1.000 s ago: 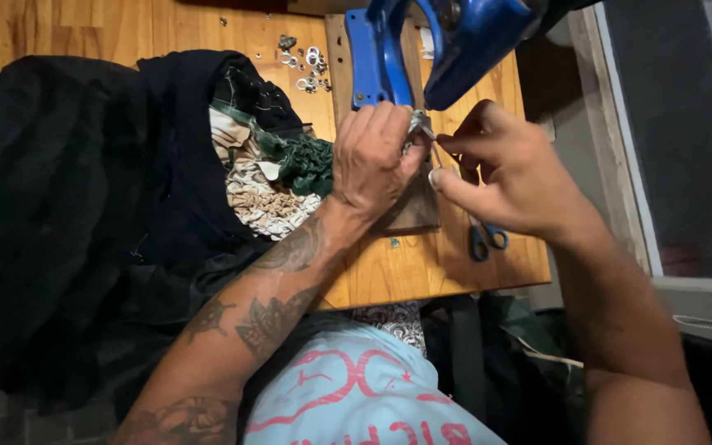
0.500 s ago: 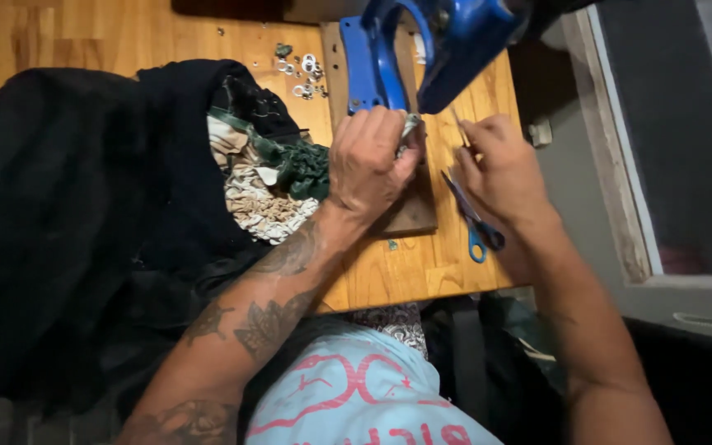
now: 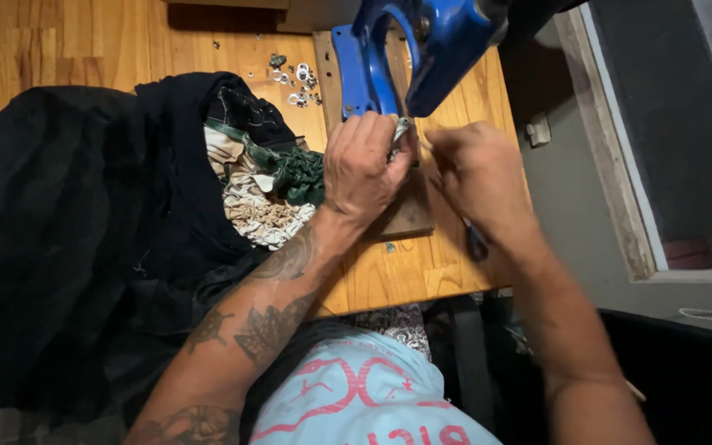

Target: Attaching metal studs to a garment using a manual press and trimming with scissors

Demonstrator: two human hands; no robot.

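Closest to me, at the bottom of the view, I see a light blue shirt (image 3: 356,404) with pink print, and the two bare forearms running up from it to the table. On the left side a big heap of black fabric (image 3: 67,239) spills over the near edge of the wooden table (image 3: 422,268) and covers most of its left half. Tucked against that heap lies a bunched piece of patterned cloth (image 3: 261,194) in cream, tan and dark green, partly under the black folds.

Further up, my left hand (image 3: 364,169) rests over a dark wooden block (image 3: 409,214) that sits on the table. Its fingers are curled together and pinch a small pale scrap of cloth (image 3: 399,132) right at the foot of the press. My right hand (image 3: 480,177) sits just beside it, the two nearly touching; its fingers are bent inward toward the same scrap, but I cannot tell whether they actually grip it. A dark handle (image 3: 476,245) pokes out below the right palm, so something is held in that hand, though most of it is hidden.

Above both hands stands the blue metal press (image 3: 409,49), its curved frame arching over the scrap. Beyond it, on the far part of the table, a scatter of small silver metal rings (image 3: 298,82) lies near the press base, well apart from the hands.
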